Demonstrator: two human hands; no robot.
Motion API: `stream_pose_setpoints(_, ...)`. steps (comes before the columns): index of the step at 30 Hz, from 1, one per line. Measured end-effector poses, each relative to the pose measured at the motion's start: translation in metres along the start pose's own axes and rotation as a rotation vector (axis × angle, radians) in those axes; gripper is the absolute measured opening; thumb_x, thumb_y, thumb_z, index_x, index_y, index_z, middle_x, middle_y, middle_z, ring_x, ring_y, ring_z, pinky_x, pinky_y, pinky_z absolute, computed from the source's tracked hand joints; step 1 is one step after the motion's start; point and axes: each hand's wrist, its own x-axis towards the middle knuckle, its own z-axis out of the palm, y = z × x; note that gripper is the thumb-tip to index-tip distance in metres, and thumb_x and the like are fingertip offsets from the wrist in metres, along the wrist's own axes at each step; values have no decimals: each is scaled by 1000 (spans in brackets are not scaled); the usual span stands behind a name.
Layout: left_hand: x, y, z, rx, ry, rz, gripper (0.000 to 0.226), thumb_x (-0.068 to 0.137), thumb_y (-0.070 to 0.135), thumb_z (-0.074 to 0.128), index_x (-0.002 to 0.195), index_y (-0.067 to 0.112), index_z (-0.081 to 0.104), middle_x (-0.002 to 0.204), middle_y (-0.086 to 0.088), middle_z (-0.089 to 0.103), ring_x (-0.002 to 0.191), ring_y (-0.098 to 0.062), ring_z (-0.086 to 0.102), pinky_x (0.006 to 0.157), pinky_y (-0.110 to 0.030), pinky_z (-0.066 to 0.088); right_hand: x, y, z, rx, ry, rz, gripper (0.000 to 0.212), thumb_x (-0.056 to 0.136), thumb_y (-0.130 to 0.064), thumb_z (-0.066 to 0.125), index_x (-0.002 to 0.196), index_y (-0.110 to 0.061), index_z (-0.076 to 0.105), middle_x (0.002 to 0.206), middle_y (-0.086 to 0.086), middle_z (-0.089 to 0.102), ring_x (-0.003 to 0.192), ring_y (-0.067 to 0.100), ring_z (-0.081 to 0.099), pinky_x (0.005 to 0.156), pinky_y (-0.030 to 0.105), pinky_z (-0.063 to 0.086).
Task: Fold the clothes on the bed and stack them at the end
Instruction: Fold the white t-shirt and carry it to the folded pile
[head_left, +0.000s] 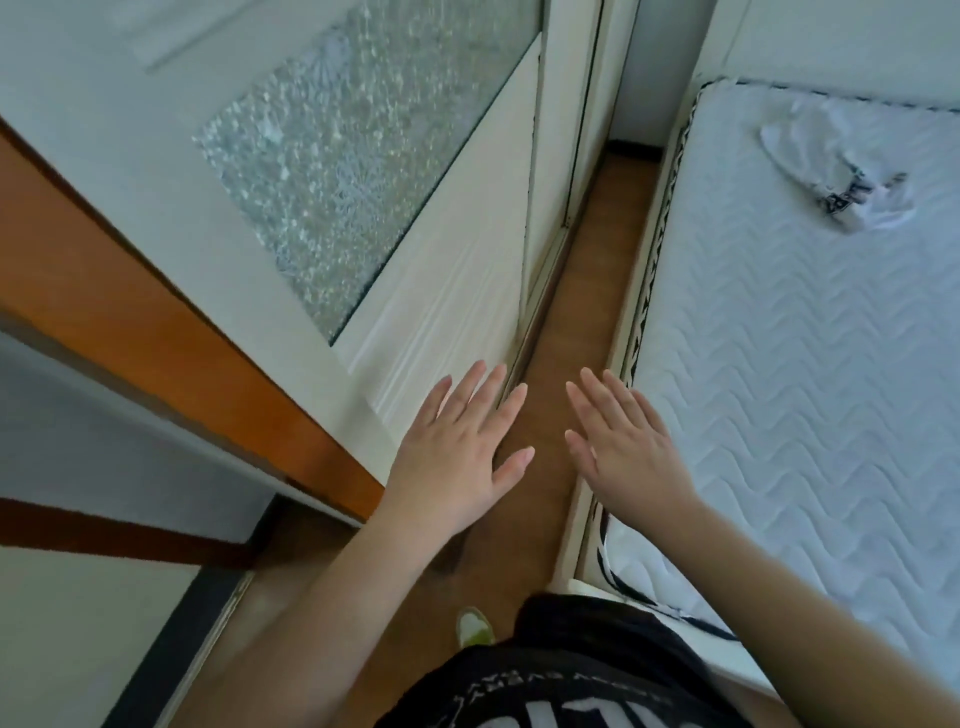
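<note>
Left hand (457, 447) and right hand (626, 449) both flat, fingers straight, holding nothing, over brown floor (571, 322). Crumpled white garment (831, 166) on quilted mattress (810, 364), well beyond right hand; its print unreadable. Frosted-glass door (363, 156) past left hand.

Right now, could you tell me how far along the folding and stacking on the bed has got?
Nothing looks done yet. One white garment lies crumpled on the mattress, and no folded stack shows in the part of the bed in view. Nothing is in hand: the left hand and right hand are open with fingers spread, held over the floor beside the bed. Reaching for the garment, folding and stacking all remain.
</note>
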Motion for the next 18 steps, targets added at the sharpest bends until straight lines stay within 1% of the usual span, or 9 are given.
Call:
stream_pose_setpoints(3,24,-9,-5,11,3,41,72,92,65,-10,155,31,-1,165,0,-5,150,-19,-14,122,-46,-1,9,5,-5,1,25,81,57,103,-45,24,155,-22,26,163,-2,17,152,15,6,121,31,-4)
stream_pose_setpoints(8,60,-16,-13,8,34,78,76,89,63,-14,156,31,3,165,1,-1,151,-19,-11,122,-47,-3,27,17,-11,-3,65,174,60,101,-45,19,155,-20,27,163,0,20,151,18,10,120,32,-3)
stream_pose_setpoints(13,99,-10,-14,-73,46,47,70,92,63,-3,155,33,0,165,2,-2,150,-18,-12,122,-46,-3,57,38,-13,-4,79,226,62,100,-47,12,156,-23,20,164,-3,12,152,15,1,120,32,-7)
stream_pose_setpoints(16,129,-8,-9,-83,33,48,71,90,64,-5,154,34,-5,165,3,-6,150,-18,-15,122,-47,-4,83,58,-12,16,83,235,60,101,-46,15,156,-21,20,165,-3,11,152,15,1,122,33,-5)
stream_pose_setpoints(18,153,-8,-7,-101,37,35,72,89,65,-8,154,35,-6,165,3,-6,150,-17,-15,122,-46,-4,102,74,-8,13,68,242,60,102,-46,14,156,-22,18,165,-3,9,152,15,-1,122,32,-6)
